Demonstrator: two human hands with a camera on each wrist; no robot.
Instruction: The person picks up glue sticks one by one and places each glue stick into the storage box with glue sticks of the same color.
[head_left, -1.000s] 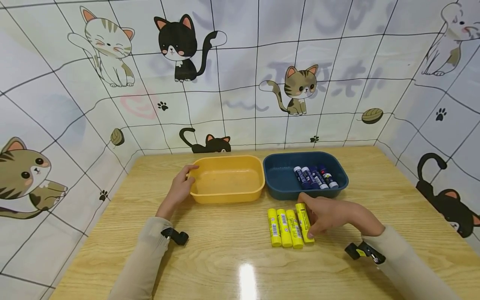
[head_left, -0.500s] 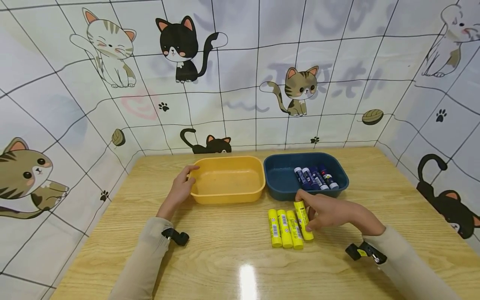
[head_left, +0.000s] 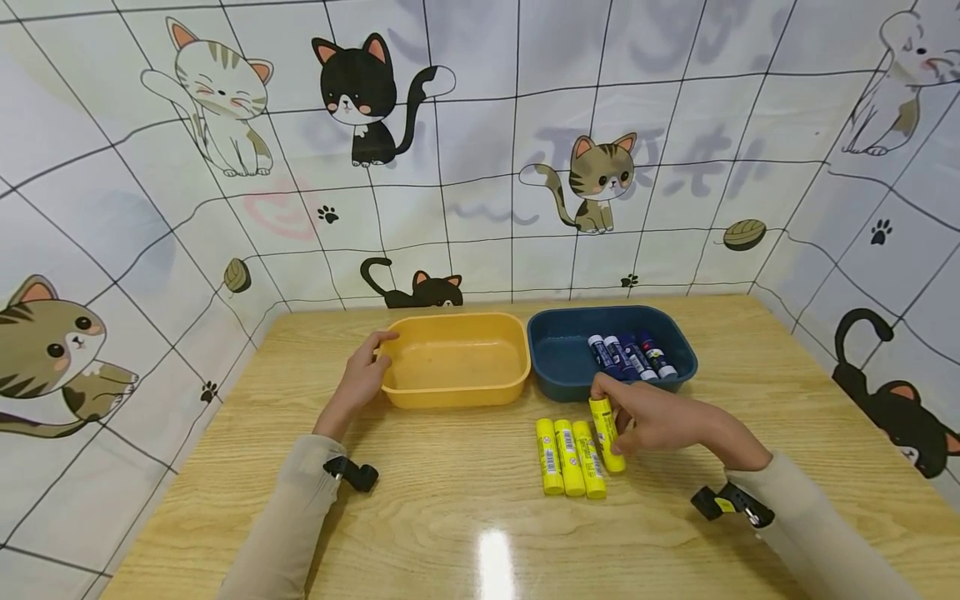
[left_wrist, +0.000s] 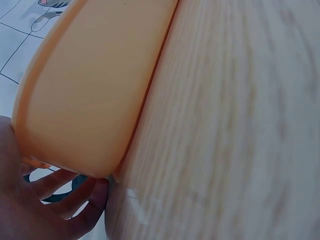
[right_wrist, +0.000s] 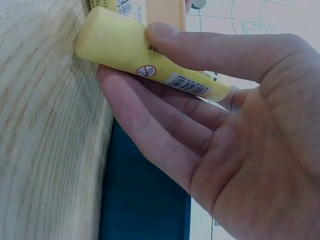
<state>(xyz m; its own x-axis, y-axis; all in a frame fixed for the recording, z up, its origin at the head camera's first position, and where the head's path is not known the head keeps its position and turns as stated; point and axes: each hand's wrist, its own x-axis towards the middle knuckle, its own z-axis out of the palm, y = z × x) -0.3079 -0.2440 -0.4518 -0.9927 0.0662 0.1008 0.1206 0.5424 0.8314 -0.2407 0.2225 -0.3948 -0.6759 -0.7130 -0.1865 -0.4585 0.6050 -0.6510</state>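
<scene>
My right hand [head_left: 652, 417] pinches a yellow glue stick [right_wrist: 120, 40] between thumb and fingers; its lower end is close to the wood, and whether they touch I cannot tell. Just left of it, three more yellow glue sticks [head_left: 570, 458] lie side by side on the table. At the left end of a yellow plastic bin [head_left: 453, 398], my left hand [head_left: 363, 375] grips the rim, with curled fingers against the end wall in the left wrist view. Nothing lies inside that bin. A dark blue bin [head_left: 555, 379] beside it holds several blue glue sticks with white ends [head_left: 630, 357].
Both bins stand side by side near the back of the wooden table [head_left: 420, 517]. Behind and at both sides rises a white cloth backdrop [head_left: 480, 250] printed with a grid and cartoon cats. A strap-on camera [head_left: 731, 505] sits at the right wrist.
My right hand has shifted the pinched glue stick slightly away from me, toward the blue bin, out of line with the other three. The left hand and both bins stay put.
</scene>
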